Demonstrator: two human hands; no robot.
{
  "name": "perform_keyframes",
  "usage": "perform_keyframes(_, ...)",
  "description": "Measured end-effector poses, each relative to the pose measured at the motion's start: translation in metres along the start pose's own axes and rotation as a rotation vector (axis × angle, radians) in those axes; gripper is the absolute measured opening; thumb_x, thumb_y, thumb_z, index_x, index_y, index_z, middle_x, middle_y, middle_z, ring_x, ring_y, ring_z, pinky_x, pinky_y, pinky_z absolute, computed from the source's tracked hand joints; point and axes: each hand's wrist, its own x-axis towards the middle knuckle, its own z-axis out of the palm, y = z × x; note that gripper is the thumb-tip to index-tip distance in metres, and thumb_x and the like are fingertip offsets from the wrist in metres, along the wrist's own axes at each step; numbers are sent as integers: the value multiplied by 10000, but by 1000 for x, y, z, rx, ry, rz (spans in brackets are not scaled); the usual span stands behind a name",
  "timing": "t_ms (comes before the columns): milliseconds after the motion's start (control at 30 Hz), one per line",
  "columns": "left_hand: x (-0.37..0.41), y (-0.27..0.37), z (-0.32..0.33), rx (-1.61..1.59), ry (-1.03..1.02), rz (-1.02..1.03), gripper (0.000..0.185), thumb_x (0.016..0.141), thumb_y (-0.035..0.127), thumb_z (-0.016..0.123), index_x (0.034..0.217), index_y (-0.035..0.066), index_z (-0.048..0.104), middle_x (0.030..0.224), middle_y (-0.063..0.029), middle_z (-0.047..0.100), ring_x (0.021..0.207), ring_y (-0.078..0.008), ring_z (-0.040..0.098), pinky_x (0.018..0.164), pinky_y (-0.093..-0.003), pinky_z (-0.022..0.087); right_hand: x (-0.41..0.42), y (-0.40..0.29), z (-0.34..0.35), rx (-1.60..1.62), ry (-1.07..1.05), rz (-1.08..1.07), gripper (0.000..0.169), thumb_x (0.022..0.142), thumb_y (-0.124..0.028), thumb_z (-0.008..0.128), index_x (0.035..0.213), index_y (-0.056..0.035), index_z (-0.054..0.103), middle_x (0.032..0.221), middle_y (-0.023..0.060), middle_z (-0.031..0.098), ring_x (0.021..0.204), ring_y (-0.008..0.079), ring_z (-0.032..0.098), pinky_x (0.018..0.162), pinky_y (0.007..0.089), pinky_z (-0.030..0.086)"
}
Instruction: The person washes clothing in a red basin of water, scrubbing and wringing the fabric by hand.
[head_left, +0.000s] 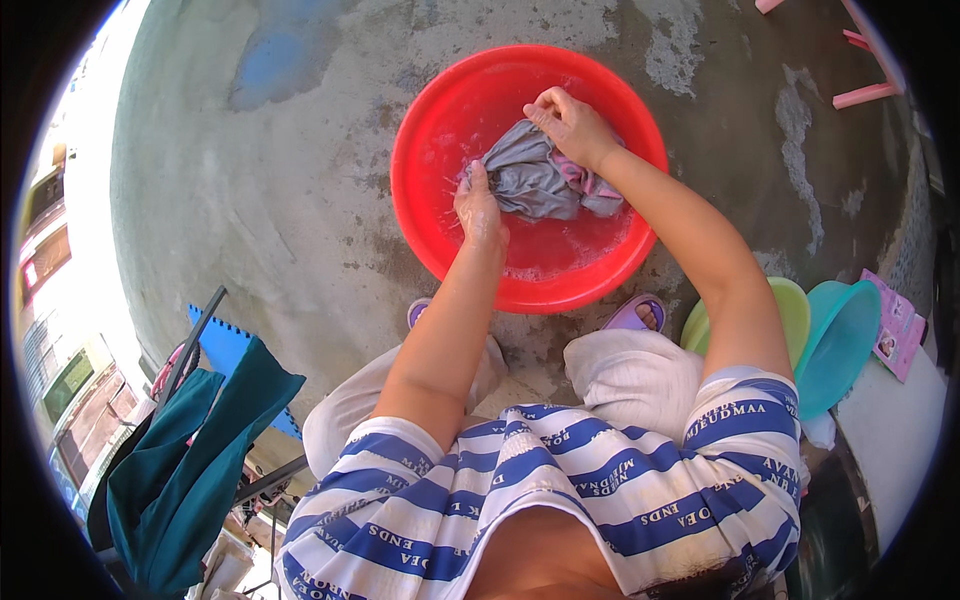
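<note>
A wet grey garment with a pink patterned part lies bunched in a red plastic basin. Shallow, slightly sudsy water covers part of the basin floor. At the garment's left edge, my left hand grips the gathered fabric, thumb upward and skin wet. My right hand is over the garment's upper right side, fingers curled and thumb close to its top edge. Whether those fingers pinch any cloth cannot be made out.
The basin stands on a stained concrete floor, close to my purple slippers. Green and teal basins lean at right beside a pink packet. Dark teal cloth hangs on a rack at left. Pink stool legs show at upper right.
</note>
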Motion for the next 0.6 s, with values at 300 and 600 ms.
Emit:
perform_keyframes(300, 37, -22, -24, -233, 23, -100, 342, 929, 288, 614, 1102, -2, 561, 1059, -115, 629, 875, -222, 612, 806, -345, 510, -15, -46, 12, 292, -20, 172, 265, 859, -279, 617, 929, -23, 628, 915, 201, 661, 899, 370, 633, 772, 439, 503)
perform_keyframes(600, -4, -9, 23, -402, -167, -288, 465, 974, 507, 401, 1112, 92, 560, 1037, -84, 619, 1004, -236, 596, 882, -410, 496, -32, -107, 5, -35, 66, 48, 352, 901, -326, 544, 700, -38, 569, 700, 197, 607, 649, 392, 605, 587, 456, 483)
